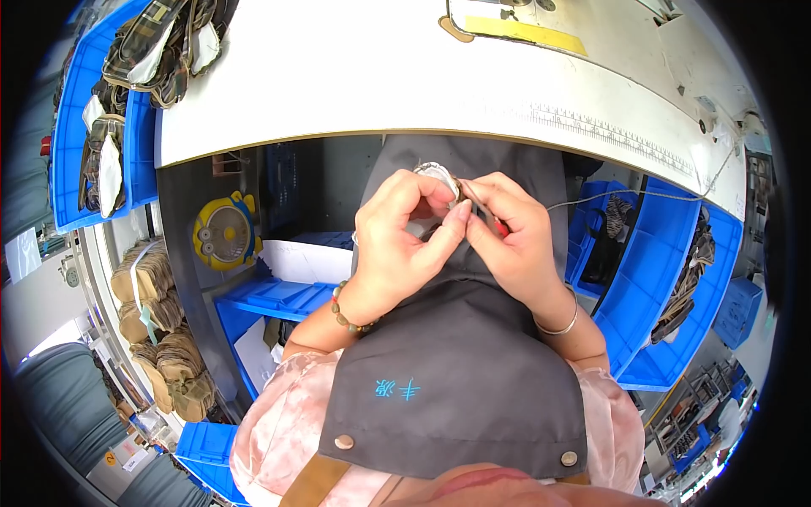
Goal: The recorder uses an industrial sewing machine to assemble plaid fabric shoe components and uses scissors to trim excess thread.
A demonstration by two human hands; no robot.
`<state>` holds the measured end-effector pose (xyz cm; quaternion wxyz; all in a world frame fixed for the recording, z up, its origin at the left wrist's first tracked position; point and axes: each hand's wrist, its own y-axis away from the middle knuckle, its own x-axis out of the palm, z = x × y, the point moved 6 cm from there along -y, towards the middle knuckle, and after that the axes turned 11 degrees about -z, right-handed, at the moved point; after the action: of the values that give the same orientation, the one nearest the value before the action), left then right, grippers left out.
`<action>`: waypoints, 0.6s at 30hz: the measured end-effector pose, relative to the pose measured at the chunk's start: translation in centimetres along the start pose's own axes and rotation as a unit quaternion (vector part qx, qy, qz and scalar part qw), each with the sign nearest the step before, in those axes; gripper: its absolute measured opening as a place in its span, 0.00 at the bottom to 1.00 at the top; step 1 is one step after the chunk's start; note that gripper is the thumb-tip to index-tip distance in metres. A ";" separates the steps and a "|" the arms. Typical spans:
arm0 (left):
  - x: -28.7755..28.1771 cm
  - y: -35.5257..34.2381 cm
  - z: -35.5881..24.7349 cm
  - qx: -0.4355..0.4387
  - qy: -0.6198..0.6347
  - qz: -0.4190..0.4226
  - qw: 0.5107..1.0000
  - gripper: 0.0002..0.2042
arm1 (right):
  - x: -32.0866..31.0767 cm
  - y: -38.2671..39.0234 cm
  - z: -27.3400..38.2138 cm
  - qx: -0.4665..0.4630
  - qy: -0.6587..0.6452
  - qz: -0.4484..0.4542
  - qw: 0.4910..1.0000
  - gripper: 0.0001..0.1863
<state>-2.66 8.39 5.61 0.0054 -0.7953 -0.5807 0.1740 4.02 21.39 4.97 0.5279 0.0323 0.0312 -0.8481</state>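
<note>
Both my hands meet over my lap, just in front of the table edge. My left hand [401, 232] pinches a small fabric piece [438, 173] with a pale, curved rim, most of it hidden by my fingers. In my closed right hand [519, 232] is a slim metal tool [475, 196] with a red part [502, 227] showing between the fingers. The tool's tip lies against the fabric piece, beside my left fingertips. What kind of tool it is I cannot make out. A dark grey apron [465, 363] covers my front below the hands.
Across the front runs a white table [338, 76] with a printed ruler scale. A blue bin [139, 144] at left holds plaid fabric pieces with white lining. More blue bins [625, 296] stand at right. A yellow fan [226, 232] sits under the table; a thin cord [625, 193] stretches right.
</note>
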 end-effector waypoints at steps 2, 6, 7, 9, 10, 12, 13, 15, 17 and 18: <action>-0.1 -0.1 0.0 0.006 -0.007 0.000 1.000 0.05 | 0.1 0.0 0.0 -0.009 0.008 -0.003 1.000 0.14; 0.0 -0.2 1.1 -0.064 0.042 0.044 0.996 0.05 | -0.1 0.1 -0.9 0.034 -0.025 -0.001 0.999 0.14; 0.1 -0.1 1.5 -0.098 0.070 0.061 0.991 0.05 | -0.2 0.0 -0.9 0.034 -0.025 -0.001 0.999 0.14; 0.2 -0.1 1.6 -0.124 0.099 0.069 0.985 0.05 | -0.3 0.0 -1.2 0.059 -0.019 0.003 0.998 0.13; 0.3 0.0 1.7 -0.149 0.128 0.077 0.978 0.04 | -0.4 -0.1 -1.4 0.059 -0.019 0.002 0.998 0.13; 0.1 0.2 2.5 -0.159 0.134 0.072 0.976 0.04 | -0.6 -0.1 -1.6 0.039 -0.007 -0.009 0.999 0.12; 0.0 0.3 2.8 -0.168 0.140 0.066 0.974 0.04 | -0.6 -0.1 -1.6 0.039 -0.007 -0.009 0.999 0.12; -0.1 0.3 2.9 -0.180 0.159 0.069 0.968 0.04 | -0.8 -0.1 -1.7 0.076 -0.012 -0.011 0.997 0.11; 0.0 0.4 3.0 -0.193 0.177 0.071 0.963 0.04 | -1.0 -0.2 -1.9 0.101 -0.018 0.000 0.995 0.11; 0.1 0.4 3.0 -0.186 0.170 0.066 0.965 0.04 | -1.1 -0.1 -2.2 0.125 -0.023 0.010 0.992 0.11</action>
<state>-3.12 7.75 2.63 -0.0554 -0.8368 -0.5395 -0.0749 4.41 22.60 2.83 0.5290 0.0789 -0.0876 -0.8404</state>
